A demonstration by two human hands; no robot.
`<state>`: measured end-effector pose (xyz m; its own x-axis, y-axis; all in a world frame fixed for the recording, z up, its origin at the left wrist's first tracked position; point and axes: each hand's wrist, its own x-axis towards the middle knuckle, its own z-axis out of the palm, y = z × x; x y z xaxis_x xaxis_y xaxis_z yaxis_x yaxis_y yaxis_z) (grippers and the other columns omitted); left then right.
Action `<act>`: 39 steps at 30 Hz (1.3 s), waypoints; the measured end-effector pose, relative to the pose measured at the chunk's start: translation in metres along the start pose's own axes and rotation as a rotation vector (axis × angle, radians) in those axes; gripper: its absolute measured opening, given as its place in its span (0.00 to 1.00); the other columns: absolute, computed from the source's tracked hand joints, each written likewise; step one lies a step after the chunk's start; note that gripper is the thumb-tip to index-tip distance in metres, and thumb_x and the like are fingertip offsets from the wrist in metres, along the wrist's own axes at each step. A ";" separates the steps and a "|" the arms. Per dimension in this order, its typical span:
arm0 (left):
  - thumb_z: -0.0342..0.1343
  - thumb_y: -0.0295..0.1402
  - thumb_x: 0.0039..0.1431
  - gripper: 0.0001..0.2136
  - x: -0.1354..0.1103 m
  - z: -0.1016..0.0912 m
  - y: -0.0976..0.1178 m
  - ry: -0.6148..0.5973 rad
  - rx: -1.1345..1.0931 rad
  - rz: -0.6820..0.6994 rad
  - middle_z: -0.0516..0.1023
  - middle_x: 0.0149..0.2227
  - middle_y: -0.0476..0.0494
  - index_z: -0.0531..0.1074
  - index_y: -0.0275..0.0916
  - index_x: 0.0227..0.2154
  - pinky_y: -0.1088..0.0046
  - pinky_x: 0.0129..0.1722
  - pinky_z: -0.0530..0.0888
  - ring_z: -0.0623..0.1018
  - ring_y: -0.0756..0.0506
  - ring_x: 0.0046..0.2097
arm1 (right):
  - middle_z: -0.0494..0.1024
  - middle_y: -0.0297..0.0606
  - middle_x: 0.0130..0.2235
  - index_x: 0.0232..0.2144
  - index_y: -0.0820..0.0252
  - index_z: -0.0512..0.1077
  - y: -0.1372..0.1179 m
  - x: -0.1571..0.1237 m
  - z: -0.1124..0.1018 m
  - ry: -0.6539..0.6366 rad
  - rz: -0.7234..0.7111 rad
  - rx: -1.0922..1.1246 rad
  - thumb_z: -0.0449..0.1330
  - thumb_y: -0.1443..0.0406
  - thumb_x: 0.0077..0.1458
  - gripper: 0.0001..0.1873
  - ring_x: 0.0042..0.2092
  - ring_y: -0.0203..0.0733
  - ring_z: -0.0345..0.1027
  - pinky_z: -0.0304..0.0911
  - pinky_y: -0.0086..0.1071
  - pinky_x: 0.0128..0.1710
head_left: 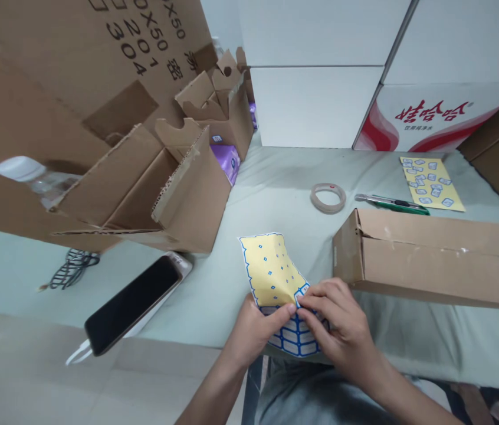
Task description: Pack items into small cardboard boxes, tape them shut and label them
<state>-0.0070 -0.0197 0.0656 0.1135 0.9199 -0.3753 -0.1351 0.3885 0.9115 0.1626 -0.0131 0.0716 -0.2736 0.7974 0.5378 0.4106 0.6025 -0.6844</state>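
Cardboard flap (pixel 112 41), well above and left of the fingers (pixel 320 301): black print "0X50", "0X50", "201", "304", plus "密" | white carton (pixel 426 118), well above and right of the fingers: red brand "娃哈哈", small "饮用纯净水" alongside

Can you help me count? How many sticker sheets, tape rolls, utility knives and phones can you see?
Sticker sheets: 2 (the held sheet between the left hand and right hand, and the far sheet)
Tape roll: 1
Utility knife: 1
Phone: 1
Total: 5
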 end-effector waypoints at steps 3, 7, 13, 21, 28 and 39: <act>0.66 0.40 0.48 0.15 -0.006 0.002 0.007 0.024 0.102 0.002 0.84 0.39 0.41 0.79 0.35 0.37 0.66 0.45 0.78 0.82 0.39 0.43 | 0.77 0.38 0.34 0.38 0.58 0.74 -0.003 0.001 -0.004 -0.007 -0.017 0.024 0.59 0.73 0.59 0.07 0.37 0.39 0.69 0.68 0.35 0.37; 0.62 0.40 0.51 0.14 -0.013 0.002 0.011 0.017 0.160 0.026 0.84 0.38 0.41 0.79 0.36 0.36 0.66 0.45 0.78 0.82 0.40 0.43 | 0.78 0.39 0.34 0.39 0.59 0.73 -0.008 0.002 -0.006 -0.013 -0.048 0.035 0.62 0.71 0.58 0.06 0.37 0.40 0.69 0.68 0.36 0.37; 0.62 0.39 0.50 0.12 -0.020 0.006 0.012 0.068 0.226 0.056 0.84 0.39 0.41 0.79 0.38 0.36 0.64 0.47 0.78 0.82 0.39 0.43 | 0.78 0.38 0.34 0.38 0.58 0.73 -0.011 -0.001 -0.007 -0.002 -0.029 0.033 0.59 0.73 0.59 0.08 0.37 0.39 0.69 0.68 0.36 0.37; 0.63 0.40 0.45 0.15 -0.022 0.014 0.018 0.155 0.290 0.007 0.84 0.40 0.40 0.78 0.39 0.36 0.59 0.48 0.78 0.82 0.36 0.45 | 0.78 0.37 0.32 0.35 0.57 0.72 -0.014 -0.005 -0.007 0.050 -0.017 -0.010 0.58 0.74 0.58 0.07 0.35 0.39 0.69 0.67 0.36 0.36; 0.62 0.41 0.45 0.15 -0.025 0.019 0.017 0.165 0.292 -0.004 0.84 0.42 0.39 0.78 0.39 0.36 0.60 0.49 0.78 0.82 0.35 0.46 | 0.76 0.35 0.31 0.35 0.58 0.69 -0.012 -0.007 -0.010 0.027 -0.005 0.028 0.57 0.75 0.58 0.07 0.35 0.38 0.67 0.64 0.34 0.35; 0.63 0.43 0.45 0.16 -0.023 0.018 0.019 0.158 0.291 -0.005 0.84 0.40 0.39 0.80 0.38 0.35 0.59 0.50 0.77 0.81 0.35 0.46 | 0.70 0.34 0.27 0.27 0.58 0.70 -0.009 -0.015 -0.016 0.095 0.313 0.403 0.58 0.66 0.61 0.09 0.31 0.37 0.64 0.61 0.30 0.30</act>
<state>0.0058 -0.0343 0.0947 -0.0441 0.9238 -0.3803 0.1546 0.3824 0.9110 0.1770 -0.0309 0.0771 -0.1032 0.9464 0.3061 0.0875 0.3152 -0.9450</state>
